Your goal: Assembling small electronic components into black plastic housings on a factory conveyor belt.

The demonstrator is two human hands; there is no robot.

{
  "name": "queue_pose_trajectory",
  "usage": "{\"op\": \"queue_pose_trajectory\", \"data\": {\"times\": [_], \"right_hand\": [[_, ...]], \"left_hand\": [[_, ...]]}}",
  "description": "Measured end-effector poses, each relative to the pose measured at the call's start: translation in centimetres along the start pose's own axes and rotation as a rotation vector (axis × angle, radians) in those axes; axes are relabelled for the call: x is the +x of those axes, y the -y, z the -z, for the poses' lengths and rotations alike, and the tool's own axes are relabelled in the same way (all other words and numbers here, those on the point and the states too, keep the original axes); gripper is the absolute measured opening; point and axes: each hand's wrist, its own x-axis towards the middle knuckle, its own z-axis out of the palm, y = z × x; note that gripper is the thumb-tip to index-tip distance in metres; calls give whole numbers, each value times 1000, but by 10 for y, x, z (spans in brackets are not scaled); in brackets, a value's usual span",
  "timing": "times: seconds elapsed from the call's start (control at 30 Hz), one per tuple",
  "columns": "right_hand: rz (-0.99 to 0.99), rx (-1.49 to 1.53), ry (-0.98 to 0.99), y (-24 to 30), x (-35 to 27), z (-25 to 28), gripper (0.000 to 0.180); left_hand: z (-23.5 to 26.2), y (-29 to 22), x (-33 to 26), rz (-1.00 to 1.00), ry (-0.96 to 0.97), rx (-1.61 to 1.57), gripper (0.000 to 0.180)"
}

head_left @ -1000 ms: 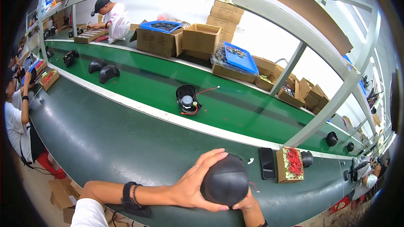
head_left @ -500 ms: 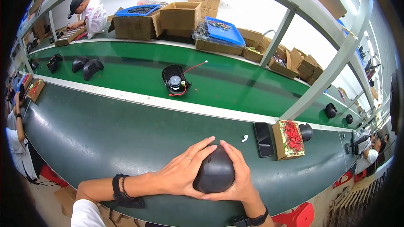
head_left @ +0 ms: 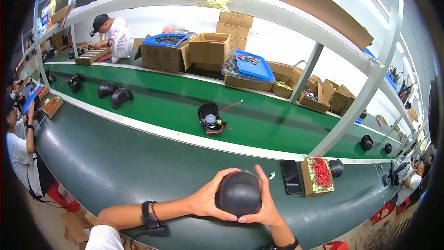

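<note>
A black rounded plastic housing (head_left: pixel 240 193) is between my two hands, above the dark green worktable (head_left: pixel 138 162). My left hand (head_left: pixel 207 202) curves round its left side, with the thumb at its lower front. On the other side my right hand (head_left: pixel 265 206) presses with palm and thumb, while a finger sticks up, slightly blurred. Both thumbs nearly meet under the front of the housing. Its back side is hidden. Beyond, on the green belt, lies an open black shell (head_left: pixel 203 112) with a round speaker driver (head_left: pixel 210 119) and red wires.
Right of my hands are a white earbud (head_left: pixel 272 175), a black phone (head_left: pixel 291 177) and a box of red-wired parts (head_left: pixel 321 176). More black shells (head_left: pixel 122 98) sit on the belt. A metal post (head_left: pixel 344 113) rises at right. Co-workers (head_left: pixel 111 32) sit across and at both ends.
The view has tilted upward, so the scene sits lower. My hands have turned the housing, and my left fingers have moved from its top to its side. A right finger has lifted off.
</note>
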Motion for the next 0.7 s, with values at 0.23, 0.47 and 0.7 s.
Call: {"op": "queue_pose_trajectory", "data": {"times": [0.23,0.47,0.7], "right_hand": [[19,-612,14,14,107,40,132],[-468,-1163,-157,-59,271,103,136],[-640,-1198,-73,-69,301,127,146]], "left_hand": [[63,17,41,-8,-486,182,113],[179,105,148,483,-898,198,83],[176,85,149,414,-612,45,71]]}}
